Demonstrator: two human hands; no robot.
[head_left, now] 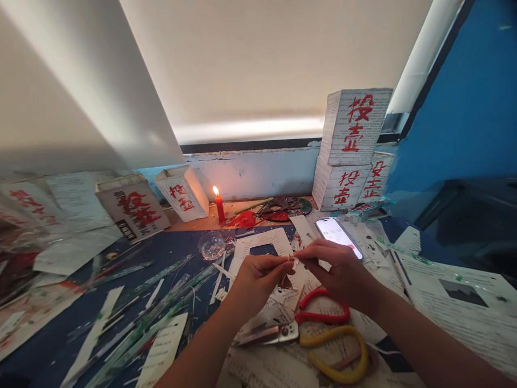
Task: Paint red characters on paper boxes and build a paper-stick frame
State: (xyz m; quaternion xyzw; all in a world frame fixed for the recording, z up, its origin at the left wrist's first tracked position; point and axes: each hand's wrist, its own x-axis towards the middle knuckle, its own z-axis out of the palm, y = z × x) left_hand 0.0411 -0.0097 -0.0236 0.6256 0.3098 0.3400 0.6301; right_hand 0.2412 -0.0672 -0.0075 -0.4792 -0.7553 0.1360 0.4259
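Observation:
Above the paper-strewn table, my left hand [258, 283] and my right hand [339, 272] meet fingertip to fingertip. Both are closed in a pinch around something small and pale, too small and too covered by the fingers to name. Just below them lie scissors [288, 332] with one red and one yellow handle loop. Behind my left hand is a sheet of white paper [242, 247] with a dark rectangle in it. A lit phone [337, 237] showing a timer lies beyond my right hand.
A burning red candle [219, 208] stands at the back, beside a clear round dish [212, 246]. Paper boxes with red characters stand at left [133, 207] and stacked at right [355, 129]. Green-clear plastic strips [161, 307] and paper scraps cover the left side.

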